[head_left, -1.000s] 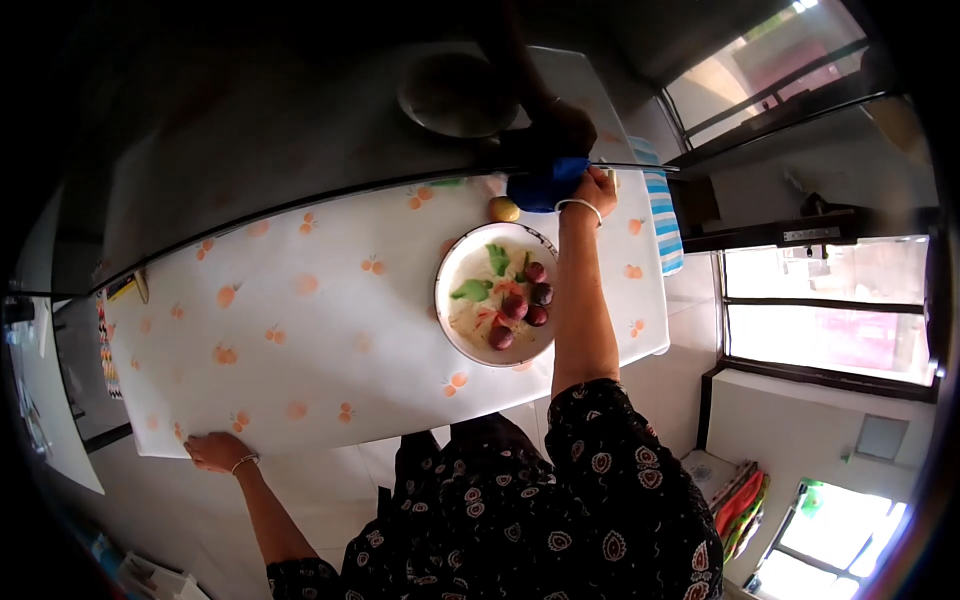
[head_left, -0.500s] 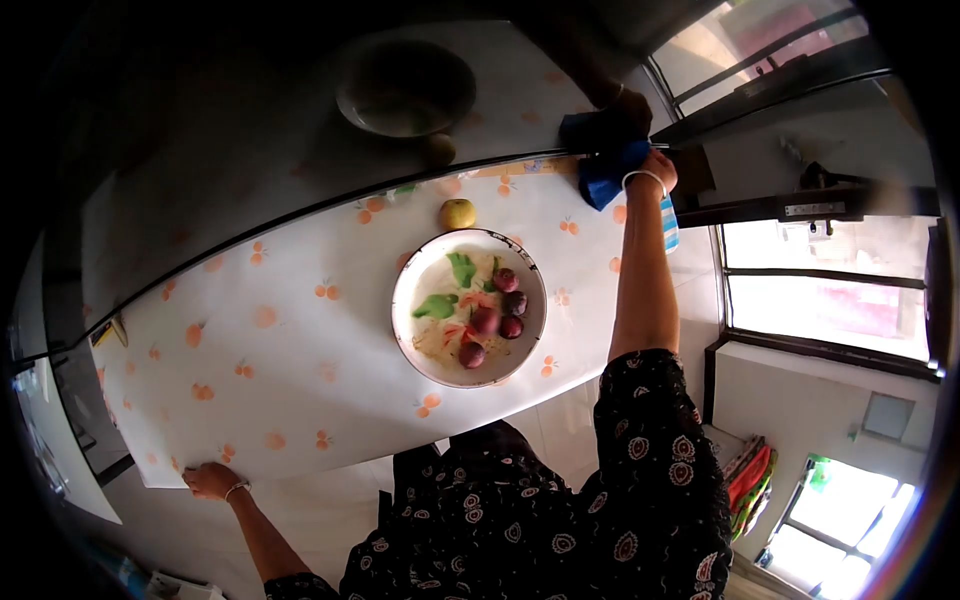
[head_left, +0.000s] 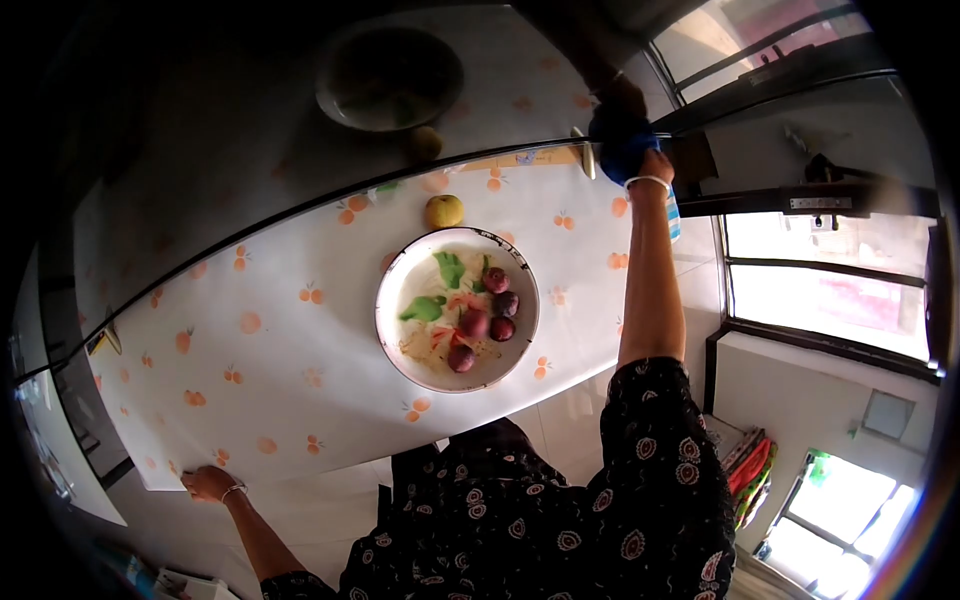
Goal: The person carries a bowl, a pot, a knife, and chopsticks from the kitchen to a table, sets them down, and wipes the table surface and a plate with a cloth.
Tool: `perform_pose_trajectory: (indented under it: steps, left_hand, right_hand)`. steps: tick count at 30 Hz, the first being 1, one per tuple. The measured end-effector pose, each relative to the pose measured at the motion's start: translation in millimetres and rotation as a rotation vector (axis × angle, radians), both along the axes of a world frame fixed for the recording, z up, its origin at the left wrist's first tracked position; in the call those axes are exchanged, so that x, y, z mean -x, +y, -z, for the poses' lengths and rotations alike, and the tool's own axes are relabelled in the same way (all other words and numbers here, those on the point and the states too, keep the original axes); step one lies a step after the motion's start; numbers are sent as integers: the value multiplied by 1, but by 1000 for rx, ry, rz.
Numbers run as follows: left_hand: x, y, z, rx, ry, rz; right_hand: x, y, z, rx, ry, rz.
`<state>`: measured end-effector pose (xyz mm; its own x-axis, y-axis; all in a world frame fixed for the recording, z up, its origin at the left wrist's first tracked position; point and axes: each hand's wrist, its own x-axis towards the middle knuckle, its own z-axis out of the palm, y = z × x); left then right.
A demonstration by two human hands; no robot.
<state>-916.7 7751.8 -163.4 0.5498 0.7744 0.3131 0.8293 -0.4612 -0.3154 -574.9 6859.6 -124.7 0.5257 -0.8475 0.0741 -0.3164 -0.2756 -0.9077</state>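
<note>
My right hand [head_left: 656, 168], wearing a white bangle, is closed on a bunched blue cloth [head_left: 625, 150] at the back right of the table, against a dark glossy panel. My left hand [head_left: 208, 484] is curled over the front left edge of the table [head_left: 280, 390]. Between them, nearer the right, rests a white enamel basin [head_left: 388, 335] with chipped rim and painted green leaves. Several dark red plums [head_left: 472, 322] lie inside it. Just behind the basin sits a yellow apple-like fruit [head_left: 444, 211].
A dark reflective panel [head_left: 250, 130] runs along the table's back edge and mirrors the basin and hand. Beside the cloth stands a narrow pale object [head_left: 588, 160]. Windows [head_left: 820, 285] are on the right. Colourful cloths [head_left: 755, 475] hang at lower right.
My right hand has drawn the blue cloth slightly right, baring the narrow pale object. The basin and fruit appear a little further left as the view shifts. My left hand stays at the edge.
</note>
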Motion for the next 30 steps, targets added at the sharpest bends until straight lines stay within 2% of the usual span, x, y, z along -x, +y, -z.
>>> perform_pose_trajectory:
  steps: [2, 3, 5, 6, 7, 8, 10, 12, 17, 20, 24, 28, 30]
  left_hand:
    - [5, 12, 9, 38, 2, -39]
    - [8, 17, 11, 57, 5, -56]
    - [2, 4, 1, 62, -60, -45]
    - [-3, -2, -3, 67, -92, -40]
    - [-6, -4, -4, 106, -86, -53]
    - [-7, -4, -7, 141, -77, -67]
    - [-2, 2, -5, 151, -106, -58]
    - [6, 16, 11, 102, -181, -8]
    - [-16, -18, -22, 215, -130, -106]
    - [-5, -3, -4, 106, -121, -32]
    - [8, 22, 21, 7, 9, -6]
    - [-7, -9, -6, 23, 91, -50]
    - [-9, -13, -8, 54, 37, -31]
  right_hand:
    - [24, 89, -54, -131, -17, -58]
    - [34, 104, -59, -176, -58, -113]
    - [53, 141, -70, -5, -14, -229]
    - [62, 144, -61, 99, 80, -405]
    - [71, 162, -66, 323, 243, -510]
    - [73, 164, -59, 791, 150, -790]
    - [80, 182, -33, 989, 344, -871]
    - [78, 190, -21, 1023, 259, -812]
    - [49, 189, 6, 966, 195, -660]
    - [59, 197, 0, 976, 186, -648]
    - [118, 180, -2, 922, 283, -724]
    - [194, 175, -4, 948, 312, -642]
    - [223, 187, -5, 899, 292, -637]
